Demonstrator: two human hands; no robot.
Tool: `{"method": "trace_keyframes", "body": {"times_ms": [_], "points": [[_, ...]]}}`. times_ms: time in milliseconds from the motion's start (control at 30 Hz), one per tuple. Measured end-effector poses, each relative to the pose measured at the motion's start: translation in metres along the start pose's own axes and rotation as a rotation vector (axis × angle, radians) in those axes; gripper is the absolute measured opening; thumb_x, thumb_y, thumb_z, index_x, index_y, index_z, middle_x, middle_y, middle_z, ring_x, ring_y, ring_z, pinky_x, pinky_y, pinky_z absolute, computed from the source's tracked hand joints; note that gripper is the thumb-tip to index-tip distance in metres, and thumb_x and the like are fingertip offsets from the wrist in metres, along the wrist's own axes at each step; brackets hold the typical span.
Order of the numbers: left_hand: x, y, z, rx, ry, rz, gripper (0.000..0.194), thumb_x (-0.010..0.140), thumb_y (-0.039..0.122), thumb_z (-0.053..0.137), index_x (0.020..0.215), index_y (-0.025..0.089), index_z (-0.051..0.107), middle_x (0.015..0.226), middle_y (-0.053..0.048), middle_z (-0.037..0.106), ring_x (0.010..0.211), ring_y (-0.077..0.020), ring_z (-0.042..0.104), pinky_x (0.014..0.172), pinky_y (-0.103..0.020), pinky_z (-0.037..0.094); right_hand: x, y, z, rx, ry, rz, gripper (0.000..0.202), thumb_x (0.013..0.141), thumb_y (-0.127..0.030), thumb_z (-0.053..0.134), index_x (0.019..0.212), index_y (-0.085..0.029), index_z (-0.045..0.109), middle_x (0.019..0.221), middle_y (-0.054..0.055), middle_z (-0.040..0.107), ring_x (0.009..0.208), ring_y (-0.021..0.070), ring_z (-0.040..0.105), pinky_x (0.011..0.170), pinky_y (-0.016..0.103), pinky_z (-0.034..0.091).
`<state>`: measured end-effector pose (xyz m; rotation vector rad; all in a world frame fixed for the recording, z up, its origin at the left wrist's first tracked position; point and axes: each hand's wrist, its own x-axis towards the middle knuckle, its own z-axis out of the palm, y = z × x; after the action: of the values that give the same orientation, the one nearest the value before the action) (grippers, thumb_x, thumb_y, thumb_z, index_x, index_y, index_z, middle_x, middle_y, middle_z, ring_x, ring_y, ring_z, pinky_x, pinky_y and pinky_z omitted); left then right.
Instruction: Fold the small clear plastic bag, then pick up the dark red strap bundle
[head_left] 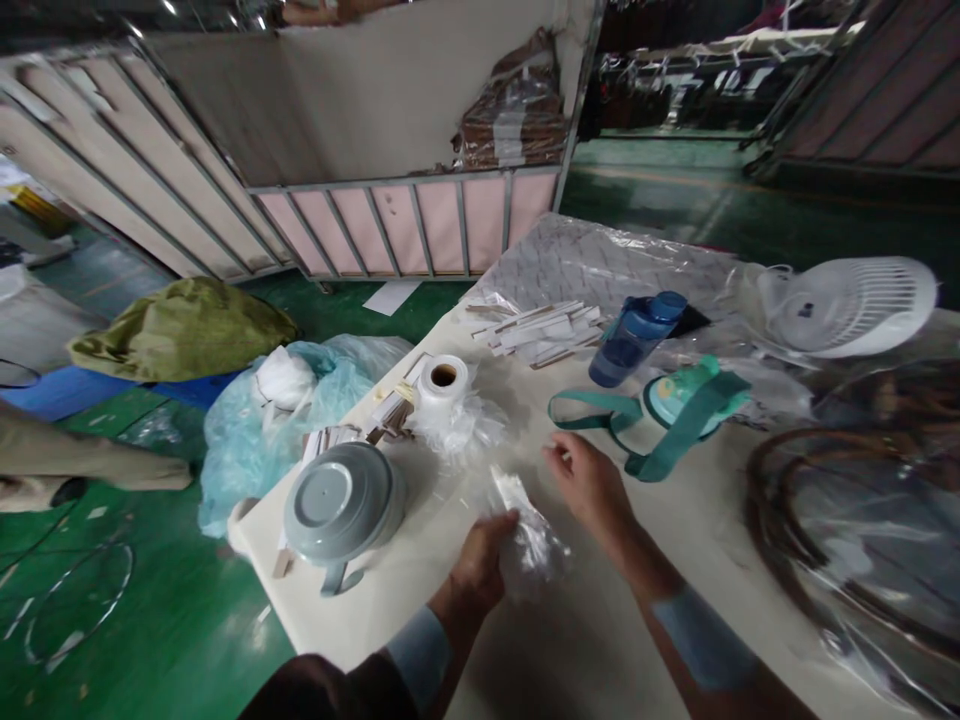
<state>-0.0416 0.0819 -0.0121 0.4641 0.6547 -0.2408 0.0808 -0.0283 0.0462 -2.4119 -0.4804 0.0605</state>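
Left hand [478, 560] is closed round the near end of a clear plastic bag [529, 530], fingers curled, thumb on top; the bag holds a thin pale strip, its far end poking out past the fingertips and angled up-left. The bag's bulk sits crumpled just right of the left fingers, resting on the white table [600, 640]. Right hand [589, 478] is just beyond and right of the bag, not touching it as far as I can see; fingers loosely bent, half open, holding nothing visible, though thumb and forefinger are close together and blurred, so can't rule out a small piece. Ahead of the left fingers: a roll of clear film [443, 383] standing on end, with a loose heap of the same film beside it. Left of the left hand: an upturned grey bowl [341, 500] near the table edge, flat strips under and behind it. Just beyond the right fingers: a teal strap [600, 410] running to a teal bottle [694, 392] lying on its side; a blue bottle [637, 335] behind that. Farther ahead, a pile of flat white strips [544, 332]. Far right: a white fan [851, 305] and brown coiled hoops [780, 500] under plastic sheet.
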Motion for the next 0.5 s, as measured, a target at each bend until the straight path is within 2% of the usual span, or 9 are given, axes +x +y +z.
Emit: {"method": "trace_keyframes", "body": {"times_ms": [33, 100, 233, 367, 500], "points": [[-0.001, 0.002, -0.002, 0.01, -0.001, -0.036, 0.035, 0.07, 0.028, 0.068, 0.097, 0.006, 0.065, 0.075, -0.011, 0.068, 0.061, -0.0216, 0.063, 0.066, -0.033, 0.047, 0.024, -0.003, 0.003, -0.035, 0.037, -0.026, 0.029, 0.086, -0.03, 0.043, 0.105, -0.016, 0.06, 0.099, 0.009, 0.065, 0.087, 0.0199, 0.061, 0.079, 0.029, 0.044], [-0.003, 0.005, -0.008, 0.061, -0.012, -0.06, 0.038, 0.069, 0.03, 0.069, 0.096, 0.005, 0.066, 0.075, -0.012, 0.068, 0.061, -0.0222, 0.063, 0.065, -0.033, 0.047, 0.074, -0.011, 0.017, -0.087, 0.031, -0.059, 0.028, 0.087, -0.024, 0.042, 0.106, -0.014, 0.061, 0.103, 0.011, 0.064, 0.092, 0.0195, 0.06, 0.084, 0.029, 0.042], [-0.001, 0.006, -0.023, 0.156, -0.044, -0.018, 0.043, 0.063, 0.031, 0.076, 0.096, 0.004, 0.067, 0.079, -0.015, 0.068, 0.071, -0.0275, 0.065, 0.069, -0.036, 0.047, 0.151, -0.035, 0.059, -0.145, -0.151, -0.167, 0.041, 0.084, -0.028, 0.052, 0.122, -0.014, 0.05, 0.122, 0.013, 0.054, 0.109, 0.0205, 0.053, 0.09, 0.028, 0.04], [0.002, 0.008, -0.031, 0.164, -0.141, 0.008, 0.046, 0.061, 0.034, 0.079, 0.096, 0.007, 0.068, 0.085, -0.016, 0.069, 0.082, -0.0325, 0.065, 0.077, -0.041, 0.047, 0.194, -0.052, 0.088, -0.26, -0.248, -0.26, 0.046, 0.085, -0.019, 0.046, 0.129, -0.015, 0.039, 0.136, 0.014, 0.04, 0.117, 0.0202, 0.047, 0.093, 0.029, 0.039], [0.007, 0.012, -0.028, 0.196, -0.178, 0.04, 0.048, 0.06, 0.035, 0.08, 0.097, 0.007, 0.068, 0.08, -0.015, 0.069, 0.085, -0.0337, 0.064, 0.082, -0.043, 0.045, 0.217, -0.048, 0.096, -0.327, -0.256, -0.265, 0.036, 0.085, -0.009, 0.034, 0.118, -0.014, 0.048, 0.126, 0.015, 0.046, 0.104, 0.0215, 0.055, 0.086, 0.033, 0.043]]}}
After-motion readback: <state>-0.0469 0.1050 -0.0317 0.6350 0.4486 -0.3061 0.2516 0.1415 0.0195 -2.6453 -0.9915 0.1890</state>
